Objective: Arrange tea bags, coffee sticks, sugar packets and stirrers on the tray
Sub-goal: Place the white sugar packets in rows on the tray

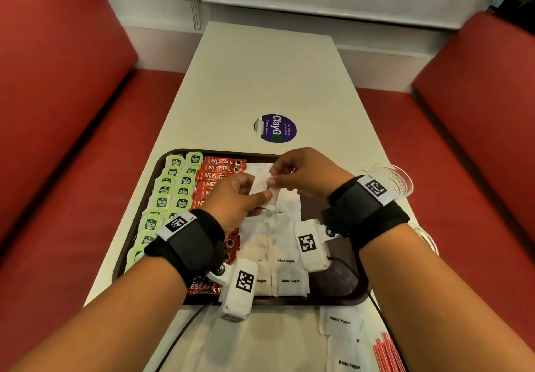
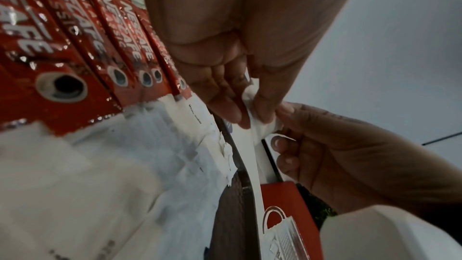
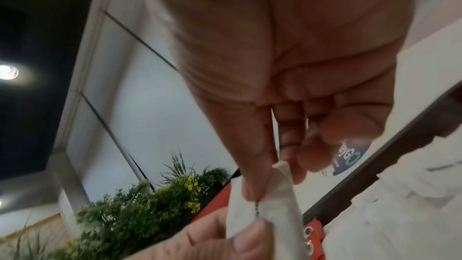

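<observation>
A small white paper sugar packet (image 1: 262, 186) is held above the middle of the dark brown rectangular plastic tray (image 1: 341, 299), pinched from both sides. The left hand (image 1: 234, 200) is clamped on the packet's near edge between thumb and fingers, and the right hand (image 1: 304, 173) is clamped on its far edge between thumb and forefinger. In the left wrist view the same packet (image 2: 257, 126) is seen crumpled between the fingertips of both hands; in the right wrist view it (image 3: 272, 205) hangs between the two thumbs.

On the tray, which rests at the near end of the long pale surface (image 1: 260, 82), two columns of light green tea bag tags (image 1: 173, 186) are laid along the left side. Just right of them a column of red Nescafe coffee sticks (image 1: 221, 167) is overlapped from far to near. Right of those, flat white sugar packets marked "White Sugar" (image 1: 285, 270) are laid in rows, touching one another. The tray's right part is left bare.

More white sugar packets (image 1: 340, 322) are lying on the surface just near of the tray, at the right, with thin red stirrers (image 1: 386, 351) beside them. A clear plastic cup (image 1: 393, 177) is seen right of the tray, behind the right wrist. A round purple sticker (image 1: 276, 128) is stuck on the surface just beyond the tray. Red upholstered benches (image 1: 58, 96) are set on either side.
</observation>
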### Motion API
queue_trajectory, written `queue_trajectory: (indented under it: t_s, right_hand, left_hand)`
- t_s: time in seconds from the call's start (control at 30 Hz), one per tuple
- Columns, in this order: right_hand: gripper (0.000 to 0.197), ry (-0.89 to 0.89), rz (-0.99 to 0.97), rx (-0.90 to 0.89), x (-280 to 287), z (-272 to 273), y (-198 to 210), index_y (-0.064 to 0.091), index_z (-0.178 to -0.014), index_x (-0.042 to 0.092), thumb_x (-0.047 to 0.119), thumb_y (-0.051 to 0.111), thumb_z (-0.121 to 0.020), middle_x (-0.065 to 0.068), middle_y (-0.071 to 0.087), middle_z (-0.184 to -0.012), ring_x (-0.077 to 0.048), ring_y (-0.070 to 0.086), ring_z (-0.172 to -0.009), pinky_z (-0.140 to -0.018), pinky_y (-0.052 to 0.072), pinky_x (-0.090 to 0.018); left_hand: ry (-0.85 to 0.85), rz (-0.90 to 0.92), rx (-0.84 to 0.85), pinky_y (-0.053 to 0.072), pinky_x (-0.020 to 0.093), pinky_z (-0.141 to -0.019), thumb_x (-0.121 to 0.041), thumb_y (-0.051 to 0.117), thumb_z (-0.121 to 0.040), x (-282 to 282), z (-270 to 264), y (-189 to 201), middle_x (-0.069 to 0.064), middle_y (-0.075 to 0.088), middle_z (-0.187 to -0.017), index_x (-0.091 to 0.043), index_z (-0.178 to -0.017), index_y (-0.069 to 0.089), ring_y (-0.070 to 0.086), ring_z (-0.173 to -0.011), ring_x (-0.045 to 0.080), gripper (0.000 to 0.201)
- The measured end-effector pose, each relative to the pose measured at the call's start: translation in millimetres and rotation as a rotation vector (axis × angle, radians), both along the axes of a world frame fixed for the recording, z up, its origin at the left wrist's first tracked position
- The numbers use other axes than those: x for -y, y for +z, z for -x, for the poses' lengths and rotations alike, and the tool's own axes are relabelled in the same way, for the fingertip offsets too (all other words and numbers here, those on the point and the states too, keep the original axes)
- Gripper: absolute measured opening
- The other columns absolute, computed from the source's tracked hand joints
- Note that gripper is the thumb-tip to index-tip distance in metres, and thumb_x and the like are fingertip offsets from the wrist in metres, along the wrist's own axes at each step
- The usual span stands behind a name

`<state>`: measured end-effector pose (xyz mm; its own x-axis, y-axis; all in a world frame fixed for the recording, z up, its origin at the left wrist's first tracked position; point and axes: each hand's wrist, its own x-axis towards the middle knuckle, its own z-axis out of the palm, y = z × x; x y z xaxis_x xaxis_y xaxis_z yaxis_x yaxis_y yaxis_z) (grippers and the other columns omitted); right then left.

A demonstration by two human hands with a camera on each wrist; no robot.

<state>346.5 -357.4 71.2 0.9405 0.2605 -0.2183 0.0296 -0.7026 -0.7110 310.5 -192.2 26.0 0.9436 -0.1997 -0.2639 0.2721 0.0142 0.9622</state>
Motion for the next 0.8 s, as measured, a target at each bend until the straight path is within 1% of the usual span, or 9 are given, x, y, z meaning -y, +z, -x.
queue_trajectory:
  t_s: [0.03, 0.1, 0.17, 0.3, 0.37, 0.5, 0.57, 0.67, 0.8]
  right_hand:
    - [0.015, -0.019, 0.005, 0.009, 0, 1, -1, 0.069, -0.087, 0.010, 0.023, 0.075, -0.082, -0.003, 0.065, -0.071, -0.010, 0.057, -0.060, -0.057, 0.047, -0.020]
    - [0.011, -0.152, -0.087, 0.022, 7, 0, -8, 0.066, -0.081, 0.007, 0.016, 0.072, -0.084, -0.006, 0.063, -0.066, -0.013, 0.058, -0.057, -0.053, 0.047, -0.022]
    - [0.011, -0.380, -0.338, 0.013, 20, -1, -16, 0.060, -0.080, 0.002, 0.007, 0.067, -0.087, -0.013, 0.059, -0.066, -0.017, 0.057, -0.054, -0.048, 0.047, -0.021]
    - [0.016, -0.666, -0.656, -0.211, 38, -2, -33, 0.053, -0.077, 0.004, 0.000, 0.059, -0.092, -0.013, 0.055, -0.067, -0.016, 0.056, -0.054, -0.045, 0.050, -0.018]
    - [0.017, -0.700, -0.603, -0.292, 40, -4, -46, 0.052, -0.077, 0.006, 0.001, 0.059, -0.092, -0.013, 0.056, -0.067, -0.015, 0.055, -0.053, -0.043, 0.049, -0.018]
    - [0.022, -0.722, -0.217, -0.338, 43, -9, -67, 0.049, -0.073, 0.011, 0.010, 0.063, -0.091, -0.010, 0.056, -0.064, -0.016, 0.052, -0.047, -0.039, 0.046, -0.020]
    - [0.023, -0.694, -0.080, -0.287, 47, -13, -76, 0.051, -0.071, 0.014, 0.013, 0.066, -0.088, -0.007, 0.059, -0.066, -0.017, 0.055, -0.051, -0.046, 0.051, -0.024]
    - [0.022, -0.656, 0.056, -0.167, 51, -13, -81, 0.055, -0.065, 0.019, 0.017, 0.072, -0.079, -0.007, 0.064, -0.076, -0.021, 0.061, -0.069, -0.072, 0.058, -0.037]
    - [0.025, -0.647, 0.113, -0.178, 52, -15, -81, 0.056, -0.067, 0.015, 0.027, 0.075, -0.077, -0.011, 0.069, -0.084, -0.028, 0.066, -0.078, -0.079, 0.058, -0.042]
  left_hand:
    - [-0.005, -0.016, 0.007, 0.054, 0.022, -0.063, -0.001, 0.066, -0.087, 1, 1, 1, -0.015, 0.063, -0.055, -0.014, -0.083, 0.060, 0.062, -0.059, 0.002, 0.015]
    - [0.019, -0.029, -0.001, 0.054, 0.023, -0.063, -0.003, 0.065, -0.088, 1, 0, 2, -0.005, 0.070, -0.074, -0.012, -0.091, 0.062, 0.066, -0.069, 0.010, 0.010]
    - [0.080, -0.029, -0.026, 0.053, 0.025, -0.065, -0.006, 0.061, -0.092, -2, 0, 1, 0.006, 0.071, -0.094, -0.013, -0.096, 0.062, 0.067, -0.079, 0.015, 0.008]
    - [0.130, -0.034, -0.065, 0.052, 0.028, -0.069, -0.009, 0.054, -0.095, -9, 2, -2, 0.007, 0.070, -0.096, -0.014, -0.095, 0.063, 0.064, -0.079, 0.015, 0.010]
    - [0.127, -0.047, -0.074, 0.052, 0.028, -0.068, -0.010, 0.054, -0.095, -11, 3, -4, 0.007, 0.070, -0.095, -0.013, -0.097, 0.064, 0.065, -0.077, 0.014, 0.011]
    - [0.121, -0.067, -0.080, 0.051, 0.026, -0.065, -0.014, 0.053, -0.096, -14, 5, -5, 0.004, 0.070, -0.094, -0.012, -0.101, 0.064, 0.064, -0.076, 0.012, 0.012]
    - [0.121, -0.069, -0.083, 0.051, 0.026, -0.064, -0.014, 0.053, -0.097, -15, 6, -5, 0.004, 0.070, -0.093, -0.012, -0.101, 0.063, 0.064, -0.075, 0.012, 0.012]
    - [0.123, -0.073, -0.093, 0.051, 0.026, -0.064, -0.013, 0.052, -0.097, -17, 5, -4, 0.003, 0.069, -0.092, -0.012, -0.101, 0.063, 0.064, -0.075, 0.012, 0.012]
    - [0.116, -0.092, -0.095, 0.051, 0.026, -0.065, -0.014, 0.052, -0.097, -16, 6, -1, 0.003, 0.069, -0.093, -0.013, -0.102, 0.063, 0.064, -0.076, 0.012, 0.012]
